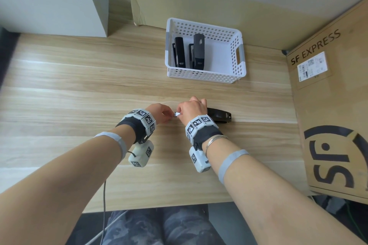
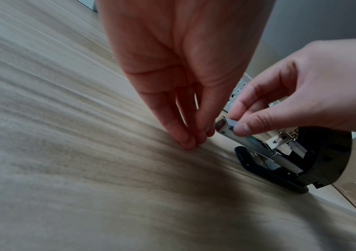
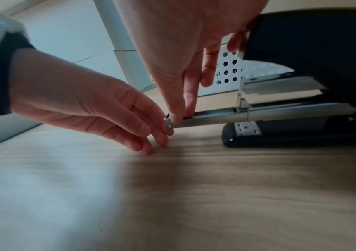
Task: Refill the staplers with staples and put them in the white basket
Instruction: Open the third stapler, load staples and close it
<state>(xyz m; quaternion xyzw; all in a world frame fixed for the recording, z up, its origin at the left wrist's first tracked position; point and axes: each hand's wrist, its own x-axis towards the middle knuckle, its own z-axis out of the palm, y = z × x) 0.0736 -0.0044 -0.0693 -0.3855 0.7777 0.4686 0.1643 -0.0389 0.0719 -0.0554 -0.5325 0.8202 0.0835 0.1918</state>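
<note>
A black stapler lies on the wooden table, its metal staple tray slid out to the left. My right hand pinches a short staple strip between thumb and forefinger over the tray's open end. My left hand reaches in from the left with straight fingers; its fingertips touch the table just beside and under the tray's tip. Behind them stands the white basket, which holds two more black staplers side by side.
A large SF Express cardboard box walls off the table's right side. White boxes stand at the back left, and a cardboard sheet leans on the wall. A cable hangs over the front edge.
</note>
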